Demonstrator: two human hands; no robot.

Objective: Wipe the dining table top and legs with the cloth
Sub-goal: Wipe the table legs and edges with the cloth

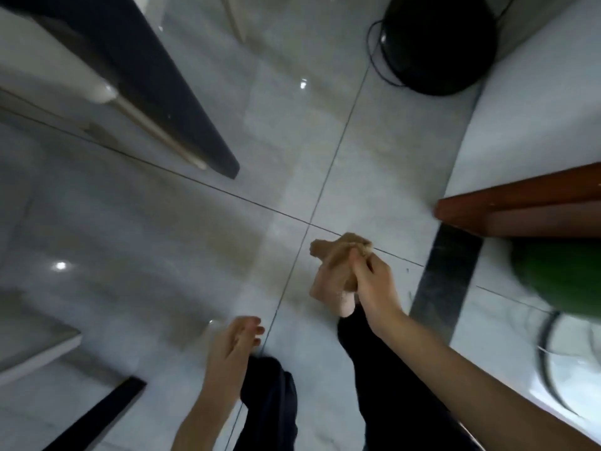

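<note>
Glossy pale grey floor tiles [162,239] with thin dark joints fill the blurred view. At the upper left, the edge of the dark table [169,92] runs diagonally. Low in the middle, the left hand [232,346] hangs with loose fingers, holding nothing. Just right of it, the right hand [374,281] grips the bunched tan cloth [341,252] above the floor, well apart from the table. A black round object [439,43] with 1 cable sits at the top right. Red-brown wooden furniture [520,206] and something green [559,278] lie at the far right.
</note>
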